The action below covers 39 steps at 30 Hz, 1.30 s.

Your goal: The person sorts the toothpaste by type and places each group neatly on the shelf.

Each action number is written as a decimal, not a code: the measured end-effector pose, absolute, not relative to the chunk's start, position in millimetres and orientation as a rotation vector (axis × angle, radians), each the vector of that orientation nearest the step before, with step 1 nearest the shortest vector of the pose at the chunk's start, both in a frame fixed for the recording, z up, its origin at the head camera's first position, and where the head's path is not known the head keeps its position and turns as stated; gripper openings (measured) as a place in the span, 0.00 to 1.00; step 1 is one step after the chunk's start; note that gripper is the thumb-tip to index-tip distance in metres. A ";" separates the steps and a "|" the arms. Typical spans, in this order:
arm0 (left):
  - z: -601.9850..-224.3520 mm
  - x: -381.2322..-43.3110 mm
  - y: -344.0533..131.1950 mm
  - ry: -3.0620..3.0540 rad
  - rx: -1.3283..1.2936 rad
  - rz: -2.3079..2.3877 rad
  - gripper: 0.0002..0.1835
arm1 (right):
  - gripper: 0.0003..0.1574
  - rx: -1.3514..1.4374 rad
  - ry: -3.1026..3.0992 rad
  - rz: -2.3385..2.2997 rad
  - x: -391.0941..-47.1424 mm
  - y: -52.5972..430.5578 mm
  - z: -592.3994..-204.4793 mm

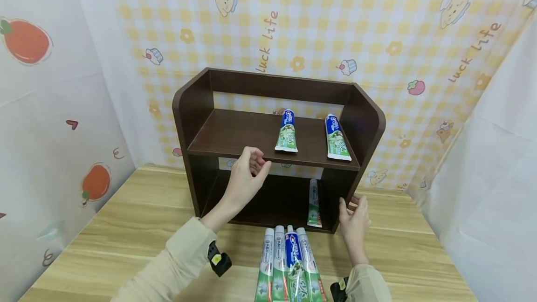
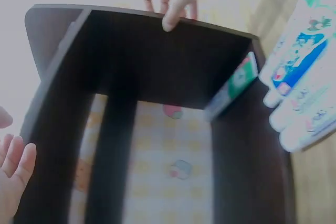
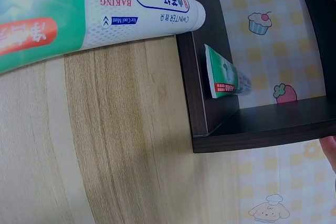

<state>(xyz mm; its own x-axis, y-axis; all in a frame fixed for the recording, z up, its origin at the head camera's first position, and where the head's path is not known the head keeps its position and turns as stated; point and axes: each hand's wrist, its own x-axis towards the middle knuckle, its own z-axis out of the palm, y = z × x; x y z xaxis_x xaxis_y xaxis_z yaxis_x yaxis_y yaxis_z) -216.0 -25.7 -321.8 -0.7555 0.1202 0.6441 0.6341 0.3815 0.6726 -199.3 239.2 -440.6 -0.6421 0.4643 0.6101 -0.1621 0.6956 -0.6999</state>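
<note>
A dark brown two-tier shelf (image 1: 268,158) stands on the table. My left hand (image 1: 248,171) hovers before its upper board, fingers loosely bent and holding nothing; part of that hand (image 2: 14,174) shows at the left of the left wrist view. My right hand (image 1: 354,220) grips the front edge of the shelf's right side panel, thumb on the inner side and fingers outside. Two blue-and-green toothpaste tubes lie on the upper board, one toward the middle (image 1: 287,132) and one at the right (image 1: 337,138). A white-and-green toothpaste tube (image 1: 314,203) lies at the right of the lower tier.
Several toothpaste tubes lie side by side on the wooden table (image 1: 138,241) before the shelf, among them a blue-and-green one (image 1: 295,260) and a white-and-green one (image 1: 265,264). A yellow checked cloth (image 1: 251,27) hangs behind, with white cloth at both sides.
</note>
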 end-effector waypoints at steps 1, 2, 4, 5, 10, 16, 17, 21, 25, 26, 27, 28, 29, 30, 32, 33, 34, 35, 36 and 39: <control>-325.8 -214.9 -26.9 -2.155 -0.637 -1.386 0.11 | 0.16 -0.237 -2.070 0.956 -199.6 239.5 -440.3; -329.7 -214.0 -28.0 -2.168 -0.625 -1.409 0.11 | 0.16 -0.241 -2.071 0.956 -199.6 239.8 -440.2; -338.5 -212.1 -30.2 -2.212 -0.592 -1.459 0.11 | 0.16 -0.246 -2.077 0.954 -199.6 240.1 -439.8; -343.0 -210.7 -31.0 -2.241 -0.573 -1.488 0.11 | 0.16 -0.247 -2.081 0.953 -199.7 240.3 -439.9; -366.6 -204.1 -34.1 -2.414 -0.485 -1.562 0.12 | 0.16 -0.227 -2.087 0.966 -199.3 240.5 -439.8; -390.2 -201.6 -32.7 -2.540 -0.474 -1.555 0.11 | 0.16 -0.220 -2.076 0.976 -199.4 240.5 -439.9; -393.4 -201.0 -32.4 -2.556 -0.479 -1.555 0.11 | 0.16 -0.223 -2.077 0.971 -199.2 240.5 -439.9; -405.7 -199.9 -32.7 -2.615 -0.506 -1.542 0.12 | 0.16 -0.229 -2.084 0.977 -199.1 240.4 -439.5; -416.0 -197.2 -33.8 -2.702 -0.516 -1.529 0.16 | 0.15 -0.223 -2.075 0.984 -199.7 240.5 -439.5; -418.2 -196.0 -34.2 -2.726 -0.510 -1.535 0.17 | 0.15 -0.224 -2.071 0.984 -199.8 240.4 -439.6; -420.7 -194.9 -34.4 -2.752 -0.500 -1.537 0.18 | 0.15 -0.226 -2.067 0.987 -200.2 240.3 -439.6; -423.0 -193.8 -34.6 -2.774 -0.486 -1.542 0.20 | 0.15 -0.226 -2.064 0.990 -200.4 240.2 -439.6; -425.3 -192.5 -34.6 -2.794 -0.473 -1.547 0.21 | 0.16 -0.228 -2.062 0.992 -200.5 240.0 -439.5; -427.8 -191.5 -34.5 -2.810 -0.462 -1.549 0.22 | 0.16 -0.229 -2.059 0.995 -200.7 239.9 -439.4; -432.2 -189.4 -34.0 -2.840 -0.442 -1.557 0.23 | 0.16 -0.230 -2.054 1.002 -201.1 239.7 -439.3; -434.3 -188.2 -33.7 -2.855 -0.436 -1.564 0.24 | 0.16 -0.229 -2.052 1.007 -201.2 239.7 -439.3; -436.3 -187.1 -33.4 -2.866 -0.434 -1.568 0.25 | 0.16 -0.227 -2.049 1.012 -201.2 239.6 -439.4; -438.2 -185.7 -33.2 -2.885 -0.435 -1.577 0.25 | 0.16 -0.227 -2.047 1.014 -201.2 239.6 -439.4; -440.2 -184.4 -33.1 -2.900 -0.440 -1.587 0.26 | 0.16 -0.224 -2.046 1.018 -201.2 239.6 -439.4; -446.5 -179.9 -33.0 -2.952 -0.449 -1.640 0.29 | 0.16 -0.224 -2.049 1.018 -201.0 239.4 -439.7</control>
